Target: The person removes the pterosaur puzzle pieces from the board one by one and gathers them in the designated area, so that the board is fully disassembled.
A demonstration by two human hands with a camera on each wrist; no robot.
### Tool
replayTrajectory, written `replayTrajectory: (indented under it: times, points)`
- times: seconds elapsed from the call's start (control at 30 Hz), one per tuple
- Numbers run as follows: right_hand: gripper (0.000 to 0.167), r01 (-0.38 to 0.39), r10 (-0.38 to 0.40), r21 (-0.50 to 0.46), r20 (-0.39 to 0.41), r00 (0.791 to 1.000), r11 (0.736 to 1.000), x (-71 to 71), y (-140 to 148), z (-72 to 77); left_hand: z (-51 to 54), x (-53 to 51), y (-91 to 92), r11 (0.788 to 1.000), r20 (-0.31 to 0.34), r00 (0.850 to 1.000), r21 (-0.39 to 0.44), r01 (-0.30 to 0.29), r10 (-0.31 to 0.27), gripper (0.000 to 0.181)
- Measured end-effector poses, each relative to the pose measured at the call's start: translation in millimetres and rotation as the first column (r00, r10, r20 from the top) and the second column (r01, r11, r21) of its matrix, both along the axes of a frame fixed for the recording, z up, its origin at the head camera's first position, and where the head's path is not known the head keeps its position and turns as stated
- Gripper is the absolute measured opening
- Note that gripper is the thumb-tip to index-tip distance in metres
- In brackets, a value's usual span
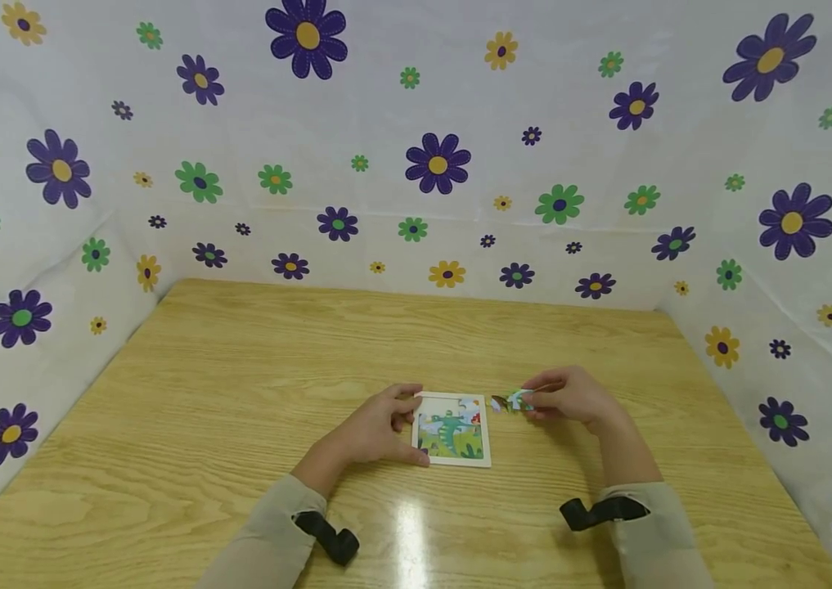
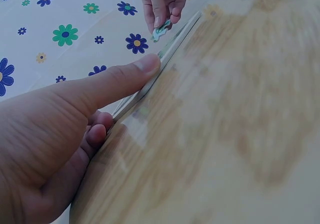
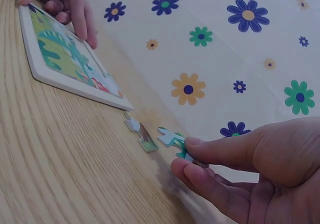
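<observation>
A square jigsaw puzzle board point(image 1: 488, 433) with a white frame and a green dinosaur picture lies on the table. Some pieces sit in it; its upper left shows bare backing. My left hand point(image 1: 379, 425) holds the board's left side, thumb point(image 2: 147, 64) at the near corner and fingers toward the far corner. To the right of the board, my right hand point(image 1: 570, 398) pinches a puzzle piece point(image 3: 172, 139) of blue, white and green between thumb and fingers. A loose puzzle piece point(image 3: 142, 132) lies on the table between that hand and the board.
The wood-grain table point(image 1: 276, 352) is bounded at the back and sides by a white cloth point(image 1: 357, 106) printed with flowers. Black straps point(image 1: 603, 513) hang at both wrists over light sleeves.
</observation>
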State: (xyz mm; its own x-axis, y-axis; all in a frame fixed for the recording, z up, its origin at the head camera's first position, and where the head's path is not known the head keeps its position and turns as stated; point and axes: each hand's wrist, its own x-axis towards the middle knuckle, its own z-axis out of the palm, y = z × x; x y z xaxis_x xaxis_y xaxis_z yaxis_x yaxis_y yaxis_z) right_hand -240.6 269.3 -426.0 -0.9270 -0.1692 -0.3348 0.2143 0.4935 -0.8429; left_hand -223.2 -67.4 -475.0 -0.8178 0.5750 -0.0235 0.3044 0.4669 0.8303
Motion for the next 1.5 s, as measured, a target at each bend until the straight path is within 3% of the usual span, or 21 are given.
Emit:
replayTrajectory:
  times: [0.33, 0.63, 0.97, 1.27, 1.5]
  points:
    - [0.035, 0.033, -0.032, -0.019, 0.019, 0.999, 0.999, 0.7, 14.4, -3.6, -3.2, -0.1, 0.3, 1.0, 0.03, 1.0, 0.004, 0.004, -0.004, 0.103]
    - [0.027, 0.085, -0.084, 0.05, -0.029, 0.996, 0.995, 0.4, 6.8, -5.4, -0.8, 0.3, -1.1, 1.0, 0.008, 1.0, -0.014, 0.008, -0.008, 0.102]
    - [0.022, 0.138, -0.126, 0.186, -0.074, 0.989, 0.973, 3.5, 3.3, -1.7, -2.9, 0.7, -1.4, 1.0, -0.013, 1.0, -0.012, 0.011, -0.011, 0.099]
    - [0.026, 0.126, -0.12, 0.136, -0.05, 0.991, 0.983, 2.1, 4.6, -2.7, -3.1, 0.4, -0.6, 1.0, -0.005, 1.0, -0.006, 0.017, -0.017, 0.103]
    - [0.038, 0.118, -0.119, -0.016, -0.061, 0.991, 0.993, -1.4, 3.8, -4.6, -1.7, 0.1, -1.2, 1.0, 0.008, 1.0, 0.015, 0.018, -0.018, 0.103]
